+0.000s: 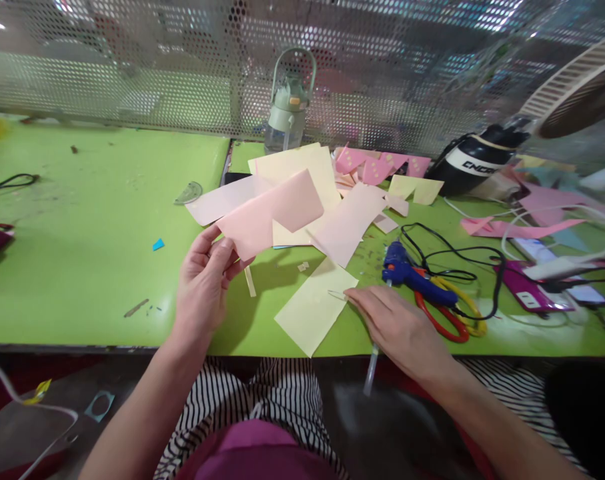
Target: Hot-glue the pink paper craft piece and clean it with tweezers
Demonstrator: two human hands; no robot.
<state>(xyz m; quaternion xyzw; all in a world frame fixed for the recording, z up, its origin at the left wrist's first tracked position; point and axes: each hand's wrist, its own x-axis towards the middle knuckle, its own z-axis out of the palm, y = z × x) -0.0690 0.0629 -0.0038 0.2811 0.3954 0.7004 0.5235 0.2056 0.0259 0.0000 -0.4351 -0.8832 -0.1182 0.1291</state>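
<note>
Purple cloth (pixel 257 450) is closest. Left grip (pixel 205 273) pinches pink paper (pixel 275 213); right grip (pixel 397 327) pinches a thin thing (pixel 336 293) over nearby yellow paper (pixel 312 317), its long side slanting away rightward.

Top: plain magenta-purple, rounded in front, between six and seven o'clock (pixel 252 457)
Trousers: narrow black-and-white stripes, creased cloth, six to seven o'clock (pixel 289 383)
Left forearm: bare, between seven and eight o'clock (pixel 149 397)
Right forearm: bare, toward four o'clock (pixel 487 407)

The black bottle (pixel 465 170) bears partial lettering, "ENERG".
</note>
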